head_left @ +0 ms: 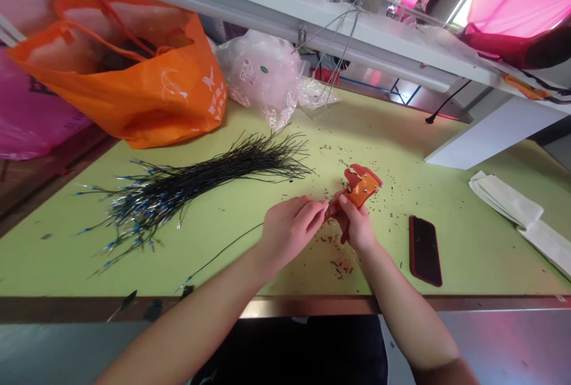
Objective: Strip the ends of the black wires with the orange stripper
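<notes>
My right hand [358,225] is wrapped around the handles of a red and orange wire stripper [366,187], its head pointing away from me. Beside it, my left hand [292,227] pinches a thin black wire [223,249] close to the tool. The wire trails back to the left and ends in a blue-tipped connector near the table's front edge. My fingers hide the wire's other end, so I cannot see whether it sits in the jaws. A large bundle of black wires [214,172] lies to the left, with blue and metal connectors at its near-left end.
Small black clippings [342,266] are scattered around the hands on the yellow-green table [241,281]. A phone [425,251] and a folded white cloth [508,200] lie to the right. An orange bag [178,99] and clear plastic bags [267,75] stand behind, below a white shelf [250,1].
</notes>
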A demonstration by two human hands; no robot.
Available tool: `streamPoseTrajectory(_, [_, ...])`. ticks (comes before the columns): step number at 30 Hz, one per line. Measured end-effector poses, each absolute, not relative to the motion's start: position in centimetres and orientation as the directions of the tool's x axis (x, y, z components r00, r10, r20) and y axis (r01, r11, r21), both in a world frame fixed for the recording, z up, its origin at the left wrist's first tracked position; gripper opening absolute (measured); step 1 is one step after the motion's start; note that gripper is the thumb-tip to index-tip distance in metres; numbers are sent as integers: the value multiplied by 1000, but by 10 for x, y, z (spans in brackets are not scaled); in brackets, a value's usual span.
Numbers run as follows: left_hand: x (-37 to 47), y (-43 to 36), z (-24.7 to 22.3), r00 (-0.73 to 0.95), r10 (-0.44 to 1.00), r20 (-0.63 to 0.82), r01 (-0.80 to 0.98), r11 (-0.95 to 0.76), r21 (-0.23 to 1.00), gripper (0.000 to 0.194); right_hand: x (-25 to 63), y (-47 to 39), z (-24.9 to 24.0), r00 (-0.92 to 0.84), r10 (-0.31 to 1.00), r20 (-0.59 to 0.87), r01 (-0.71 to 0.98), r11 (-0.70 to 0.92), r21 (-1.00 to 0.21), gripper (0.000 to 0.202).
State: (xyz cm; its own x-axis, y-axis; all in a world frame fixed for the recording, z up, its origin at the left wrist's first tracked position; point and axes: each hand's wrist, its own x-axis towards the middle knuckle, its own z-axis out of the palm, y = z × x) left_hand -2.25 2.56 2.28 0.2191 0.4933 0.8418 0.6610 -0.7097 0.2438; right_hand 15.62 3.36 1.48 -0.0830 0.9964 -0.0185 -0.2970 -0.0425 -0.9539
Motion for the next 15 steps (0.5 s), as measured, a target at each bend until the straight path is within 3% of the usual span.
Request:
streamPoseTrajectory(8, [-20,30,13,270,529,804,679,-697,230,11,154,32,11,-113,993,-18,-232,-44,-972,43])
streamPoseTrajectory(15, [-21,36,6,304,604,737,687,-675,271,16,167,47,4,144,989,-22,-274,19,-962,37])
